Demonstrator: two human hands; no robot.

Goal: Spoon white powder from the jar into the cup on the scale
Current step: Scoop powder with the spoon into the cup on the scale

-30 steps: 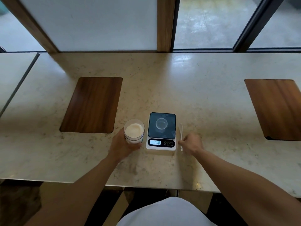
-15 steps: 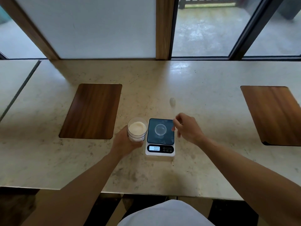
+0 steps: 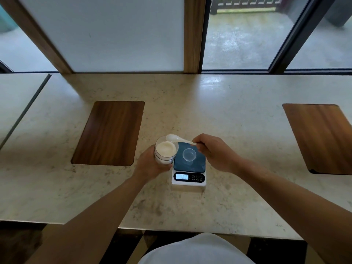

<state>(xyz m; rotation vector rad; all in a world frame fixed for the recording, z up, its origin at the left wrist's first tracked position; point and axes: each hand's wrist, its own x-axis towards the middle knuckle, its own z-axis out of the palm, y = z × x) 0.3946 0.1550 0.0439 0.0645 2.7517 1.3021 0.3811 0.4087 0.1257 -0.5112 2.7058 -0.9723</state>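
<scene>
Your right hand (image 3: 213, 152) pinches the handle of the white plastic spoon (image 3: 176, 139); your left hand (image 3: 150, 164) wraps the clear glass jar of white powder (image 3: 165, 150), touching the white digital scale (image 3: 189, 168) on its left. Spoon axis runs leftward, bowl over the jar's far rim, looks empty. Small clear plastic cup (image 3: 189, 154) sits empty mid-platform; display reads zero.

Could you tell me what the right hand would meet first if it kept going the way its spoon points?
Probably the jar: the right hand aims the spoon leftward, its bowl at the jar's far rim. Whether it would clear the rim is unclear.
</scene>
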